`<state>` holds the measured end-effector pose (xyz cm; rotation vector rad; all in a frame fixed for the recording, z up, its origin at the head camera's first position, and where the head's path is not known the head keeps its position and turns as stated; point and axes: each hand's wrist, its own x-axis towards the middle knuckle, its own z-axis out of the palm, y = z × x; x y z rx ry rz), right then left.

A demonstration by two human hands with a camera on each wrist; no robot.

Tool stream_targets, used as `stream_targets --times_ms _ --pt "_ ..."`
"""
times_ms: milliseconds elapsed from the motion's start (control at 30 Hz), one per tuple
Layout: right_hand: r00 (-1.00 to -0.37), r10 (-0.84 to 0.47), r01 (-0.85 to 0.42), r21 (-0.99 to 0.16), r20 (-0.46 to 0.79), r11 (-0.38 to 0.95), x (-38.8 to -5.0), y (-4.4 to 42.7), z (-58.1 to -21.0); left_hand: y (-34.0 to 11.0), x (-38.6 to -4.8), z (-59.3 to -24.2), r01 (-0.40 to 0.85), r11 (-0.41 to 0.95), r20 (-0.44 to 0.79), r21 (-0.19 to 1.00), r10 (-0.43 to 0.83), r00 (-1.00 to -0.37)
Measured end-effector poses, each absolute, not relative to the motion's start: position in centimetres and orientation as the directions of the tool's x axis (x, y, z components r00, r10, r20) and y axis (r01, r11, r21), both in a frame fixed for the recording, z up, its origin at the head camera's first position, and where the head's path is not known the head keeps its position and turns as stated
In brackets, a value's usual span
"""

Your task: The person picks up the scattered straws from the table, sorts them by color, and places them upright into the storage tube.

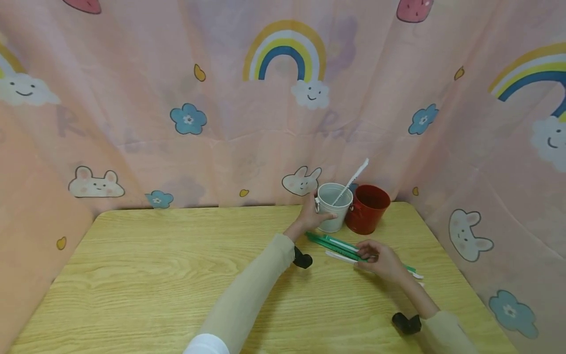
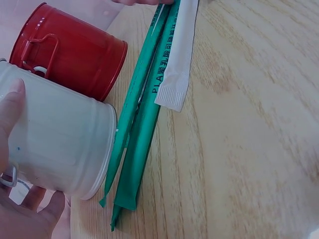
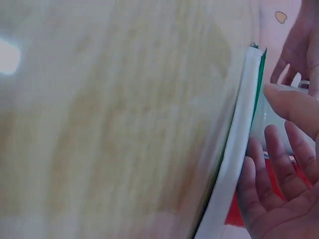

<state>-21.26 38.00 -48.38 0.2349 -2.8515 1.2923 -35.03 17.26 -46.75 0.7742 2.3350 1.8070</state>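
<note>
My left hand [image 1: 311,215] holds the white bucket [image 1: 331,222] at its left side, thumb across the front. A white-wrapped straw [image 1: 355,177] leans out of that bucket. Just right of it stands a red bucket [image 1: 366,221]. Green-wrapped straws [image 2: 133,167] with dark print lie on the table in front of the buckets, a white-wrapped straw [image 2: 178,64] beside them. Over these straws is my right hand [image 1: 381,261]. In the right wrist view its fingers [image 3: 279,172] bend loosely beside the white wrapper, with nothing pinched between thumb and fingertips.
The wood-grain table [image 1: 146,275] extends left and toward me. A pink patterned curtain [image 1: 230,162] closes off the back and both sides. Dark bands with small lumps sit at both wrists.
</note>
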Motion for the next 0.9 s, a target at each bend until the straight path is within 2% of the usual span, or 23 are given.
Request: stream_targets --times_ms 400,733,900 --pt "-0.978 -0.177 -0.204 -0.646 0.107 0.736 -20.61 37.68 -48.73 17.13 -34.82 -46.53 0.318 0.186 0.212 0.930 0.437 -0.874" --pt "-0.981 -0.175 -0.193 -0.571 0.088 0.798 -20.48 37.11 -48.29 17.15 -34.91 -46.44 0.313 0.164 0.216 0.935 0.438 -0.873" --pt "-0.973 -0.204 -0.227 -0.543 0.104 0.808 -20.42 37.03 -48.17 17.09 -34.86 -46.36 0.312 0.159 0.216 0.937 0.439 -0.872"
